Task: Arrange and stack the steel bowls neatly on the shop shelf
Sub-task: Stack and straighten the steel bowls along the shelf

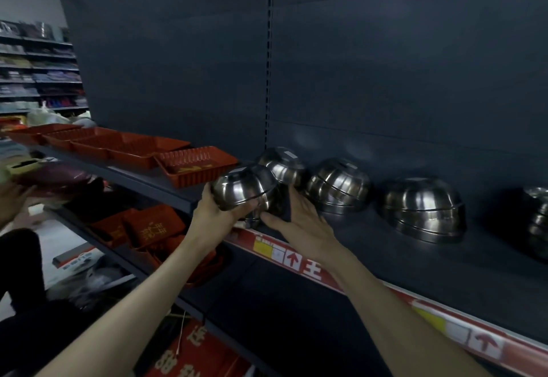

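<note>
The bowl [243, 188] was thin steel, so I judged it light, stiff and slippery, best held at the rim. My left hand [216, 210] gripped it upside down at the rim, over the front edge of the shelf [370, 237]. My right hand [299, 216] was open just beside it, fingers straight, both arms stretched forward.

Red shelf-edge strip [394, 295] with white upward arrows [292, 259] and a character resembling 主; yellow print on the orange baskets [154, 227] and stickers [292, 154] on the steel bowls [338, 187] are illegible.
</note>
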Tool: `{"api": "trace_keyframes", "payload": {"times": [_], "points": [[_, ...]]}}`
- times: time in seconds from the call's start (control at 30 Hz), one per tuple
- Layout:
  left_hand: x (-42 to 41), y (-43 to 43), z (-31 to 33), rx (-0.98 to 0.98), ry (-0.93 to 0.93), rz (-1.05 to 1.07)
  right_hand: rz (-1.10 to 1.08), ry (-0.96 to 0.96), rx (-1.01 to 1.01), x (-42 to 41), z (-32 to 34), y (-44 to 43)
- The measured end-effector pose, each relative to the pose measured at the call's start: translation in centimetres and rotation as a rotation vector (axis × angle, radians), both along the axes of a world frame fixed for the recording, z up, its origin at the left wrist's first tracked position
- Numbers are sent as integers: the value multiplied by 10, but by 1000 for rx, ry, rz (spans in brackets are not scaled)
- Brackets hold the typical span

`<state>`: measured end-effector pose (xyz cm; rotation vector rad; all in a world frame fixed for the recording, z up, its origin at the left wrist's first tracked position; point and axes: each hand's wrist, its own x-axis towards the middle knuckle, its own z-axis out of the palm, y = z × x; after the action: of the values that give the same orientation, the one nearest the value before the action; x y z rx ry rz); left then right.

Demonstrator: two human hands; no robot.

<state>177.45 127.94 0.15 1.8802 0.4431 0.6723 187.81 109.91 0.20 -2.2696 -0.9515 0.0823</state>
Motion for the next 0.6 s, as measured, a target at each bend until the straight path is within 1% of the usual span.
{"api": "trace_keyframes", "payload": {"times": [0.2,0.4,0.5,0.6], "points": [[10,2,-4,34,-25,65,26,18,-56,-1,6,-2],[16,2,-8,110,-43,91,52,2,-106,-4,9,-2],[16,2,-11,151,-68,114,63,5,-79,-4,9,-5],[11,-4,-10,179,-119,129,75,23,-1,-6,8,-9]]}}
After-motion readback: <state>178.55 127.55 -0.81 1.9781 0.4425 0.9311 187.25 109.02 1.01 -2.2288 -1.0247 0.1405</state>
